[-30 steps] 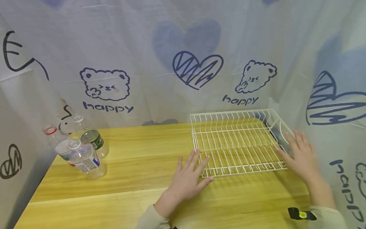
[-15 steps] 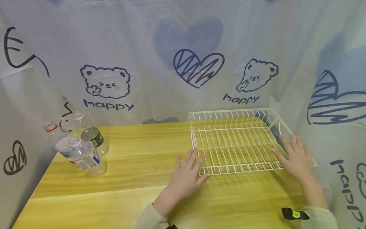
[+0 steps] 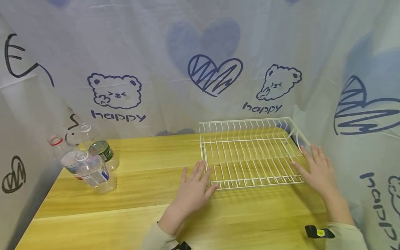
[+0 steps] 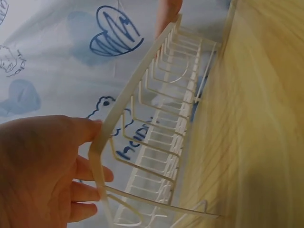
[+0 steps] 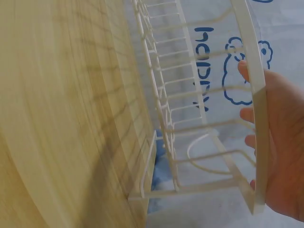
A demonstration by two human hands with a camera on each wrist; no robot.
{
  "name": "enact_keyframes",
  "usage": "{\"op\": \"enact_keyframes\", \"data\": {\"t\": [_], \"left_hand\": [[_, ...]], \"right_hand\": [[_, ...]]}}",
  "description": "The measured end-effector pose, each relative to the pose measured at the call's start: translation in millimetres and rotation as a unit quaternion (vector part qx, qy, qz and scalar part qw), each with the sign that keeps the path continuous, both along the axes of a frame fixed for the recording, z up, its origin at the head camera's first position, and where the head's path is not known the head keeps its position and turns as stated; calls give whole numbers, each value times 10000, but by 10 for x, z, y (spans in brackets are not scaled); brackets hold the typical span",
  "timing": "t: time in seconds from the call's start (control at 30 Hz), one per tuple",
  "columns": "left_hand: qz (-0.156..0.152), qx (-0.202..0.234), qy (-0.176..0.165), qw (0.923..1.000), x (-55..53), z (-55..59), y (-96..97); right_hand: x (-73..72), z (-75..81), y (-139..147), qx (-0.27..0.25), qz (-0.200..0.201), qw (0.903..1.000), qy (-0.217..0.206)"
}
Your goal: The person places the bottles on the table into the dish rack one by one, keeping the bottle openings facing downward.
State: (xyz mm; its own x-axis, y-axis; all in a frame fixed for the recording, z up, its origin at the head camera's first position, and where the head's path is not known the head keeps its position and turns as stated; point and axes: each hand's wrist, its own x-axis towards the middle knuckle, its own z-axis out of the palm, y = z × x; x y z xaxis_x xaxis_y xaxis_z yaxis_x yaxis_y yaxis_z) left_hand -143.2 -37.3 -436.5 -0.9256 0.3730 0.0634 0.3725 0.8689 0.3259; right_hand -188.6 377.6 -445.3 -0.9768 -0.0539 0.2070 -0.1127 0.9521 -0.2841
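A white wire dish rack [image 3: 243, 140] stands on the wooden table. My left hand [image 3: 192, 191] touches its left side near the front corner, fingers spread and mostly straight. In the left wrist view, that thumb rests at the rim [image 4: 128, 92], the other fingers beside the corner. My right hand [image 3: 318, 170] lies against the opposite side with extended fingers. Past the rack's rim [image 5: 259, 104] in the right wrist view, several fingertips of this hand show. Neither hand visibly grips the rack.
Clear plastic bottles stand together at the table's left: one with a white and blue label [image 3: 93, 175], one with a green label [image 3: 104, 151], one with a red neck ring [image 3: 56, 140]. Printed cloth [image 3: 168, 86] hangs behind and at both sides of the wooden table [image 3: 150, 189].
The dish rack has shifted a little to the left, with both hands moving along at its sides. The bottles stay where they were.
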Motion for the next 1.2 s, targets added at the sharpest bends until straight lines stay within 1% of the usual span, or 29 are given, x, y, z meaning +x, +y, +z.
{"op": "enact_keyframes", "data": {"t": [0.13,0.23,0.43,0.57,0.7,0.83,1.0,1.2], "left_hand": [[31,-76,-53,10000,-10,34,-78],[53,-85,-79,9999,-22,35,-137],[96,-32,-23,9999,-24,15,-273],[177,-69,15,9998,8,-16,-396],[225,-59,29,9997,54,-28,-504],[281,14,-34,9996,80,-27,-596],[411,76,-70,9991,100,10,-689],[576,63,118,9983,91,39,-735]], "right_hand": [[2,6,11,19,-19,10000,-51],[-15,15,16,59,-2,9999,-153],[-45,56,-1,187,76,9987,-458],[-62,50,-64,188,264,9975,-624],[-62,50,-156,88,412,9973,-604],[-62,56,-271,28,441,9971,-622],[-76,68,-414,-49,463,9966,-685],[-81,25,-528,-4,390,9974,-611]]}}
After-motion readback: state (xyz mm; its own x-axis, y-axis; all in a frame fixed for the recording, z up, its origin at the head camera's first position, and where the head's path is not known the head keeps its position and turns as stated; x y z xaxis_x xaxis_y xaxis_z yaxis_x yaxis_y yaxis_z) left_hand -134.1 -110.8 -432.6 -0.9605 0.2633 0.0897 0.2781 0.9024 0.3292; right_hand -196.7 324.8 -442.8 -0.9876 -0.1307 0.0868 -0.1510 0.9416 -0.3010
